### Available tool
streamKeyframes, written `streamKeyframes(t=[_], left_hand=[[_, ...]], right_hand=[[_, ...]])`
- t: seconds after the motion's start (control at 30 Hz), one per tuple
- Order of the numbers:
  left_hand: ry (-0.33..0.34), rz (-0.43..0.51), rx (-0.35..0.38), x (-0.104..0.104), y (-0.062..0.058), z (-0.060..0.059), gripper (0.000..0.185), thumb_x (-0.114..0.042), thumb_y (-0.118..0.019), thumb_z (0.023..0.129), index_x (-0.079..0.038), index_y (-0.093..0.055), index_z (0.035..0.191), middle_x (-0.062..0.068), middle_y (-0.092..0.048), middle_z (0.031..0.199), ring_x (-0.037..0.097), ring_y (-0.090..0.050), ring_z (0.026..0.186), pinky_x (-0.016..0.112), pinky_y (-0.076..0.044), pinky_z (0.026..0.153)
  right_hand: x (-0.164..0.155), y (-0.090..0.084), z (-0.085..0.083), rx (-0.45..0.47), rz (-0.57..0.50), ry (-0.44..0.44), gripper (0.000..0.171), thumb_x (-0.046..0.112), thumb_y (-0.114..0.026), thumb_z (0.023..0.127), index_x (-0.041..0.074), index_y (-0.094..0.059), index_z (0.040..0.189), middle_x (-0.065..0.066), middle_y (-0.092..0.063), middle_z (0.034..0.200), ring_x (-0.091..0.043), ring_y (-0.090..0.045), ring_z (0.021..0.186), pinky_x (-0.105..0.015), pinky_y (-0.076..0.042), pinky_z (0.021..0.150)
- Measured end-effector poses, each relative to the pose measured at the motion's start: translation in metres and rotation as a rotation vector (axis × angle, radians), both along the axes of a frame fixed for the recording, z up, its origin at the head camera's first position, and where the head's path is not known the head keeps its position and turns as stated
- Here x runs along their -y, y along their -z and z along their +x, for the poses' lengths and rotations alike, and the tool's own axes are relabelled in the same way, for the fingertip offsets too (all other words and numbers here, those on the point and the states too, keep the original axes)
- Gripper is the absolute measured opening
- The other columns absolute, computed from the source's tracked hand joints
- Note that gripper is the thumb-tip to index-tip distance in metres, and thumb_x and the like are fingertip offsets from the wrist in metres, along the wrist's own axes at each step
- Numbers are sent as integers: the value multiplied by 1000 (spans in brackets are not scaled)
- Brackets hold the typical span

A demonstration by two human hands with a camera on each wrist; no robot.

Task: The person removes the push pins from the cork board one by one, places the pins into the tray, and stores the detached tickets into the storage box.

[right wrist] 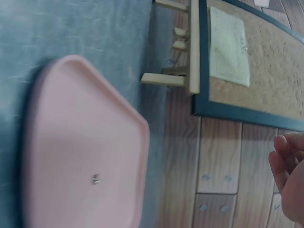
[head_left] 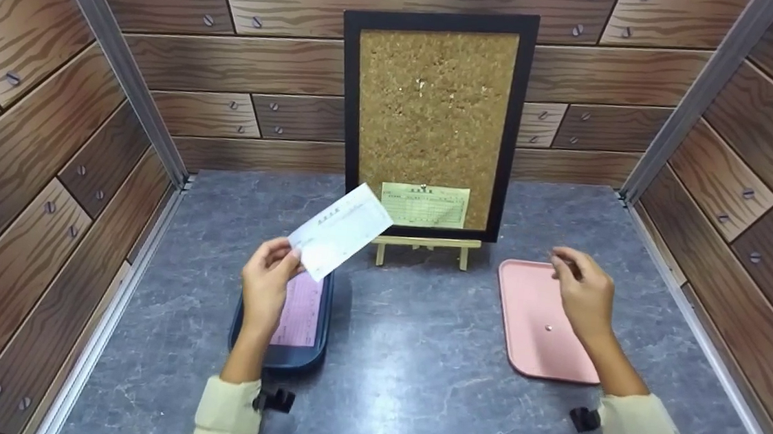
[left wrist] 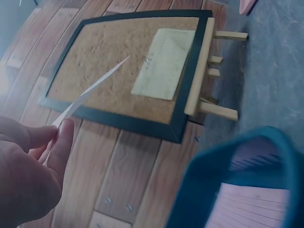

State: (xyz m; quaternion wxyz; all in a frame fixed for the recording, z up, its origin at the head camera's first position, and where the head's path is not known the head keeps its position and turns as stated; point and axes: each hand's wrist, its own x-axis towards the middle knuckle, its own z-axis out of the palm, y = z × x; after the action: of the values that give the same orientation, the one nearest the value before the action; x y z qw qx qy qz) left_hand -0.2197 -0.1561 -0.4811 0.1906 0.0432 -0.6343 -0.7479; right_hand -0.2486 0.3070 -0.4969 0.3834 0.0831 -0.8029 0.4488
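The left hand pinches a white slip in front of the corkboard, apparently for posting; the right hand has fingertips together, whether around a pin I cannot tell. Next likely calls for squaring the slip against the corkboard.

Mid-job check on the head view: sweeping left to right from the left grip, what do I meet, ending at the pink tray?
Left grip → white slip it pinches → pale green slip on the corkboard → pink tray.
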Motion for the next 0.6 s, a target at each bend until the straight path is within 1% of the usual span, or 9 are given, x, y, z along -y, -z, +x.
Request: streamKeyframes(t=[0.1,0.17,0.23,0.33,0.47,0.6], left_hand=[[-19,16,25,5,13,8,26,5,-64,94,11,-61,119,23,-64,99,18,-69,82,33,-62,80],[-34,11,53,7,20,13,27,4,-64,94,12,-60,120,24,-64,100,17,-69,81,31,-62,79],[-46,13,79,10,26,17,27,4,-63,94,12,-60,120,24,-63,100,16,-68,81,30,-62,78],[-69,1,125,15,32,23,27,3,-63,95,10,-59,121,21,-62,101,14,-67,81,27,-61,77],[-106,-8,151,25,39,30,28,2,-63,95,11,-59,122,19,-62,100,12,-67,80,25,-61,76],[-135,-5,156,34,46,37,29,4,-62,95,13,-58,123,20,-62,99,11,-66,80,23,-60,76]], right_hand=[[-10,12,6,52,-35,27,12,0,-73,90,0,-76,101,-16,-72,79,5,-60,63,-7,-41,54],[-17,20,11,92,-55,48,13,1,-73,90,1,-77,102,-15,-72,79,4,-61,63,-8,-41,54],[-25,28,17,124,-60,67,13,1,-73,90,0,-76,103,-16,-71,79,5,-60,63,-8,-41,54],[-35,40,25,178,-68,95,14,-1,-72,90,-2,-75,103,-13,-70,81,6,-60,62,-9,-42,55],[-43,55,32,261,-58,138,13,0,-72,90,-1,-75,102,-9,-69,81,8,-58,61,-9,-42,55],[-48,66,38,356,-27,156,13,2,-71,91,0,-75,103,-16,-73,86,5,-59,60,-11,-42,54]])
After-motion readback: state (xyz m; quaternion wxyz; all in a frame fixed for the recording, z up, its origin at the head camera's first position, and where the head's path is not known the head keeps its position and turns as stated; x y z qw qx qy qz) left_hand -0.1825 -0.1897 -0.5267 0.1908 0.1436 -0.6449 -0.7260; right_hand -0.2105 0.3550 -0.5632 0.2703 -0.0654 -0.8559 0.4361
